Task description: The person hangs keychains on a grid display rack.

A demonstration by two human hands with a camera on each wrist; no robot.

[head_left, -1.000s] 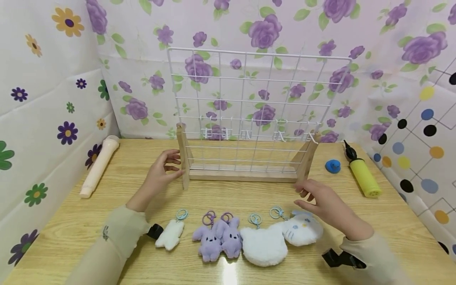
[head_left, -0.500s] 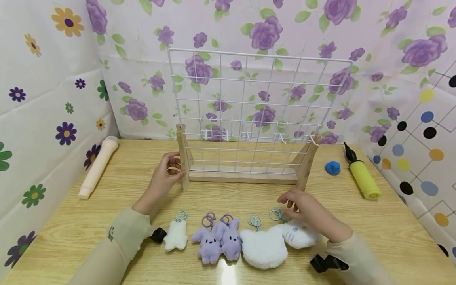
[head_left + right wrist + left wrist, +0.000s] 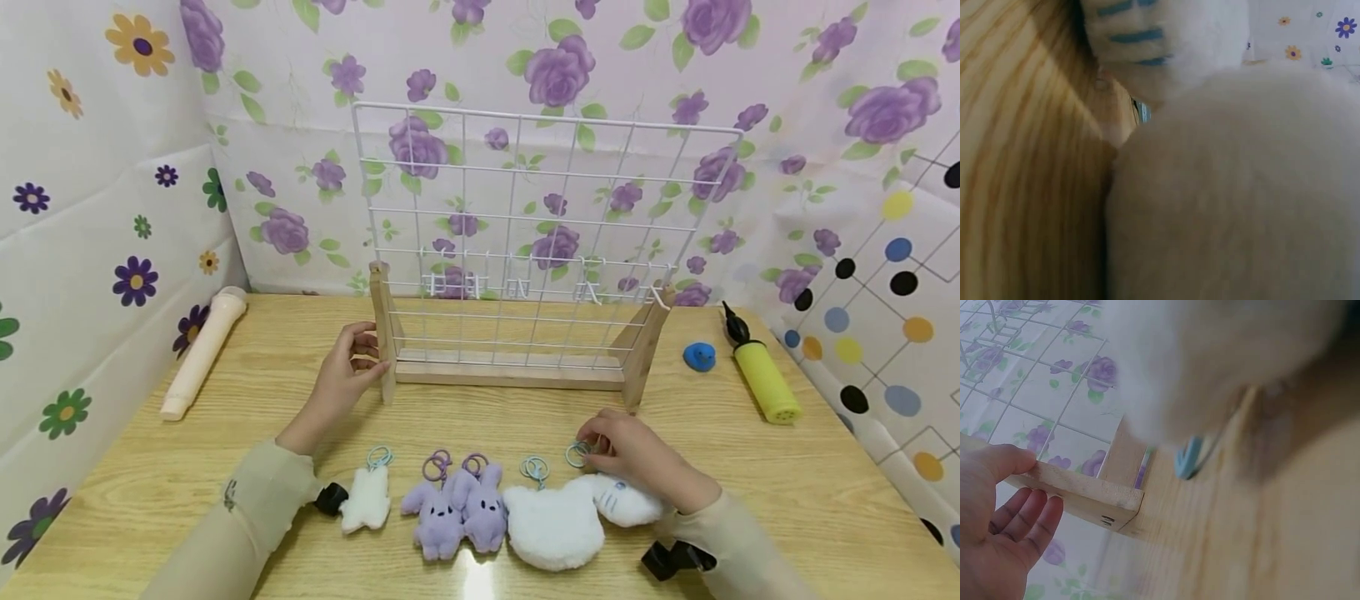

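My left hand (image 3: 347, 364) grips the left wooden post (image 3: 381, 333) of a white wire grid rack (image 3: 510, 221), thumb on one side and fingers on the other. My right hand (image 3: 637, 454) pinches at the blue key ring (image 3: 576, 454) of a white plush cat-face keychain (image 3: 628, 500), whose right part it covers. Left of that lies a larger white plush keychain (image 3: 555, 525), then two purple bunny keychains (image 3: 438, 521). Nearest my left forearm is a small white plush keychain (image 3: 366, 498). White fur fills much of the right wrist view, hiding that hand.
Several white hooks (image 3: 517, 287) hang along the grid's lower part. A pale tube-shaped object (image 3: 204, 354) lies at the table's left. On the right are a blue toy duck (image 3: 700, 357) and a yellow hand pump (image 3: 767, 382). Patterned cloth surrounds the table.
My right hand has moved left and toward me, from beside the rack's right post to the cat-face keychain's ring. The left hand stays at the left post, its thumb closer in.
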